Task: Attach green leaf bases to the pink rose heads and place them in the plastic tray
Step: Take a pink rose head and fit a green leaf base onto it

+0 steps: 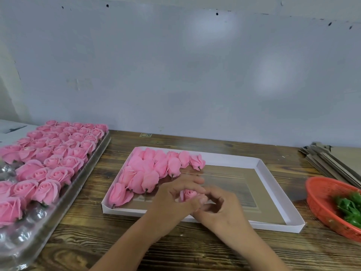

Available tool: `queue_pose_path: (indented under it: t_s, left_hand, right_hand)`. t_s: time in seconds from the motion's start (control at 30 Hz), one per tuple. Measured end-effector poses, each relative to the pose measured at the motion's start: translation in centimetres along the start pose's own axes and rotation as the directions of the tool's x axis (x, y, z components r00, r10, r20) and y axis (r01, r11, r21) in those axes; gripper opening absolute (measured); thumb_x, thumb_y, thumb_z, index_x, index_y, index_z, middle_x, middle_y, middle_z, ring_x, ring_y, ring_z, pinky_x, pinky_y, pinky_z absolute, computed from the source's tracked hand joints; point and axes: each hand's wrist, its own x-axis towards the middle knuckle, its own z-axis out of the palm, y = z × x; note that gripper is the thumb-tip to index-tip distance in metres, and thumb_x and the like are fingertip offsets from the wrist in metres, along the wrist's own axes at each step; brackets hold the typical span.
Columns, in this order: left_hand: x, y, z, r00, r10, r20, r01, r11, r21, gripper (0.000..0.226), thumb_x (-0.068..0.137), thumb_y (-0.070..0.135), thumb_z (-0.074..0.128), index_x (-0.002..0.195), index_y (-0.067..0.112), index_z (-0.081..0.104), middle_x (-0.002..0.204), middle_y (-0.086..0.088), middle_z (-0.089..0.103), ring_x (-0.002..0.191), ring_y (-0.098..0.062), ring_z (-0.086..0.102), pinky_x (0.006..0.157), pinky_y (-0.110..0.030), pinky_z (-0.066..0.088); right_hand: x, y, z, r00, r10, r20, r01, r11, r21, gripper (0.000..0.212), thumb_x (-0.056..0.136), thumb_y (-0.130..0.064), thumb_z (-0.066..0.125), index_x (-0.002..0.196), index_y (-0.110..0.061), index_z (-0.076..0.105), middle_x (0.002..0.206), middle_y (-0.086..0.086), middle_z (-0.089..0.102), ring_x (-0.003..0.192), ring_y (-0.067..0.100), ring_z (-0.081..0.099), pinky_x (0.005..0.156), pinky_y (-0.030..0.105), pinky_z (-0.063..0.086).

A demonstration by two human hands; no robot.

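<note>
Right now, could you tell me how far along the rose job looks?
Many pink roses stand upright in the clear plastic tray at left, though its near cells are bare. Both hands, left and right, hold one rose head over the white box, where about a dozen heads lie. Green leaf bases wait in the red basket.

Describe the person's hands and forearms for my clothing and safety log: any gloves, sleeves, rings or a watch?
Both the left hand and the right hand are bare, with no gloves. Both forearms are uncovered as far as the bottom edge of the picture, so no sleeve shows. No watch, bracelet or ring is visible on either. The fingers are too blurred to tell anything about the nails.
</note>
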Motion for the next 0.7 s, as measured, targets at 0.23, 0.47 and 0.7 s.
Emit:
queue_pose_path:
  t_s: [0.23,0.47,0.7]
  left_hand:
    - [-0.1,0.1,-0.1,0.995,-0.048,0.093,0.046,0.999,0.024,0.033,0.078,0.040,0.081,0.111,0.035,0.073,0.117,0.009,0.071,0.112,-0.011,0.065,0.097,-0.030,0.054]
    - [0.1,-0.1,-0.4,0.982,-0.102,0.158,0.098,0.995,0.032,0.065,0.079,0.035,0.084,0.135,0.046,0.053,0.137,0.016,0.061,0.131,-0.007,0.055,0.109,-0.047,0.045]
    - [0.3,-0.4,-0.1,0.999,-0.052,0.014,0.051,0.997,0.060,0.041,0.080,0.033,0.083,0.118,0.038,0.070,0.120,0.011,0.072,0.116,-0.011,0.065,0.104,-0.042,0.052]
  right_hand:
    - [0.2,0.7,0.2,0.999,-0.032,-0.023,0.034,0.994,0.103,0.033,0.069,-0.015,0.078,0.101,-0.021,0.077,0.095,-0.004,0.078,0.091,0.009,0.072,0.075,0.016,0.052]
    - [0.7,1.2,0.0,0.976,0.037,-0.216,0.002,0.984,0.179,0.043,0.056,-0.041,0.085,0.097,-0.036,0.074,0.092,-0.004,0.077,0.086,0.012,0.073,0.073,0.024,0.057]
    - [0.8,2.2,0.3,0.972,0.018,-0.235,-0.006,0.999,0.053,0.043,0.054,-0.036,0.081,0.096,-0.036,0.073,0.091,-0.010,0.076,0.083,0.007,0.071,0.069,0.018,0.055]
